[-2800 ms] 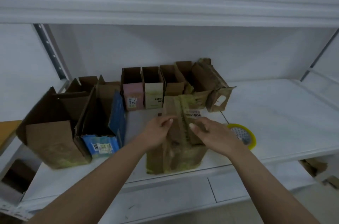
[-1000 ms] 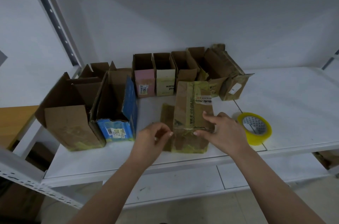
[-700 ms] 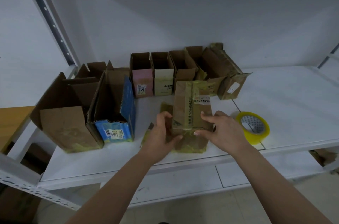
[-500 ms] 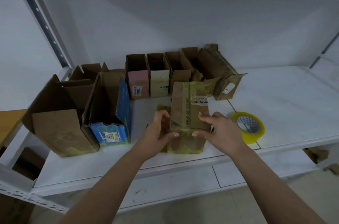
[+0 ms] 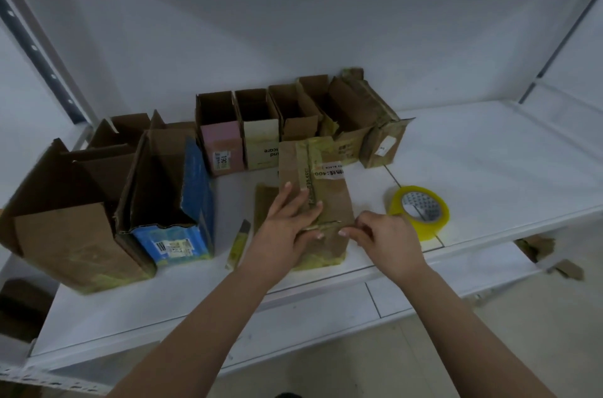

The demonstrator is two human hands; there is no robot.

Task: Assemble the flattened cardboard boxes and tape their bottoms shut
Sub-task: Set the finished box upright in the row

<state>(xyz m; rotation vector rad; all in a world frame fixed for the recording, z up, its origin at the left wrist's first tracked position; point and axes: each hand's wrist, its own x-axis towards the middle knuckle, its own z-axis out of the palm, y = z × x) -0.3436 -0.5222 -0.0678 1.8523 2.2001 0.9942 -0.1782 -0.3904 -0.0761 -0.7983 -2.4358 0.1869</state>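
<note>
Since half a second ago the left hand [image 5: 288, 228] has slid from the box's side up onto its top, and a small yellow-green cutter [image 5: 237, 244] now shows on the shelf [image 5: 489, 149] beside it. The box [image 5: 318, 202] stands near the shelf's front edge, bottom up, its flaps folded over and striped with old yellowish tape and a white label. The left hand lies flat on it, fingers straight, thumb near the flap seam, pressing rather than gripping. The right hand [image 5: 383, 236] is at the seam's near right corner with fingers curled; it seems to pinch the flap edge or a tape end, but I cannot tell which. The tape roll [image 5: 419, 211] sits just right of that hand, touching nothing but the shelf. To do this step well, I judge the flat hand should hold both flaps level and tight together so no gap opens, while the other hand draws fresh tape along the seam and down over both ends; worn cardboard like this will likely spring back if pressure lets up. Behind stand the assembled small boxes [image 5: 261, 133] in a row, and to the left the blue box [image 5: 173, 195] and a large brown box [image 5: 65, 218], all open upward.
</note>
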